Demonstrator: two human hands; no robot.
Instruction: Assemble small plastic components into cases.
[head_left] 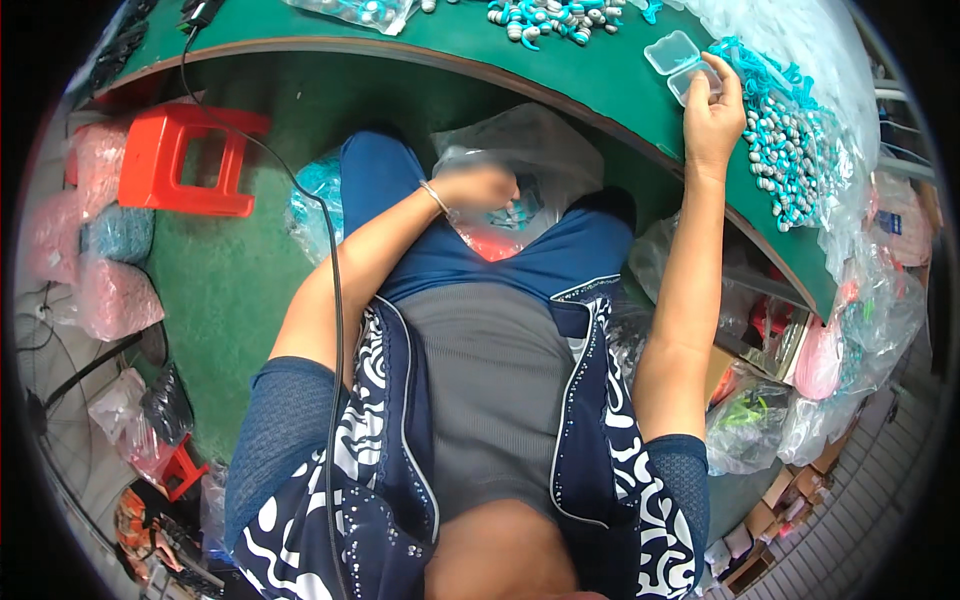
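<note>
My right hand (712, 105) pinches the clear hinged box (682, 62), open and seemingly empty on the tabletop (560, 62); left hand (482, 187), blurred, grip unreadable, digs in the lap bag (520, 150). Filling barely begun, I'd judge.

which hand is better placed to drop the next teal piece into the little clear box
Probably the right hand: it is up on the green table, touching the open clear box beside the teal pieces. The left hand is down in a plastic bag on the lap.

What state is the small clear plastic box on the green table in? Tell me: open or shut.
Open. The clear box lies with its hinged lid folded back flat beside the base; the right hand touches it.
</note>
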